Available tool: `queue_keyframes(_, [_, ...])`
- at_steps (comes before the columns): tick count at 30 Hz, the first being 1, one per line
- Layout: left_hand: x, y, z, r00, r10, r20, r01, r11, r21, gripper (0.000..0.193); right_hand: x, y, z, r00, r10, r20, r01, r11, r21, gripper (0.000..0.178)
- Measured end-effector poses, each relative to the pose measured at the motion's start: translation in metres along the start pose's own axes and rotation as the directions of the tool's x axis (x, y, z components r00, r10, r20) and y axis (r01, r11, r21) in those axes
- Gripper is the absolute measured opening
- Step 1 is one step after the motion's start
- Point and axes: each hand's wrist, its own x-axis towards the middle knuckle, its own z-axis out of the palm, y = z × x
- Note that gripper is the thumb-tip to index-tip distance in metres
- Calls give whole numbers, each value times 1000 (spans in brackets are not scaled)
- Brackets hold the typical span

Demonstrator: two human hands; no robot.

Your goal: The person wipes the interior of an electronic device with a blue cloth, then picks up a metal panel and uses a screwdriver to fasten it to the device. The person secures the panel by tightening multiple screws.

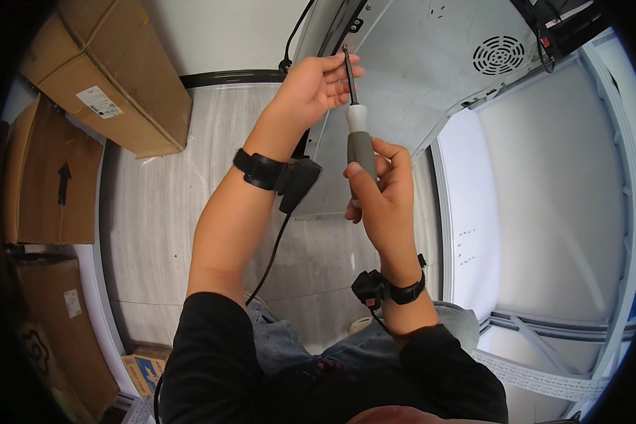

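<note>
In the lower middle of the head view, my right hand (383, 187) is wrapped round the grey and white handle of a screwdriver (361, 145). Its dark shaft points up and away from me. Close to the tip, my left hand (319, 88) has its thumb and forefinger against the shaft, with the other fingers loosely spread behind it. At the tip sits a small dark end; whether a screw is on it is too small to tell. Beyond lies a large grey metal panel (403, 92), with a dark-edged frame (330, 35) and a small black bracket (356, 26) beside the tip.
Cardboard boxes (131, 78) stand at the left, with another brown box (53, 177) nearer me. A round vent (498, 55) is cut in the panel. A white-framed cabinet with a pale panel (558, 191) fills the right. Black cables run from my wrist-worn devices (300, 184).
</note>
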Motion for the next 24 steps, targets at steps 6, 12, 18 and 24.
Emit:
queue_keyframes(6, [-8, 3, 7, 998, 36, 46, -43, 986, 162, 24, 0, -5, -2, 991, 97, 89, -117, 955, 271, 42])
queue_keyframes(12, [-4, 0, 9, 997, 51, -54, -39, 979, 199, 24, -6, 5, 2, 994, -109, -5, 106, 977, -183, 47])
queue_keyframes(18, [-6, 0, 8, 999, 49, -9, -47, 985, 167, 23, 1, 17, 5, 935, -324, -142, 253, 892, -374, 40])
queue_keyframes(24, [-7, 2, 3, 990, 12, 142, -38, 983, 178, 19, -1, -3, -6, 993, 117, 4, -117, 990, 77, 29])
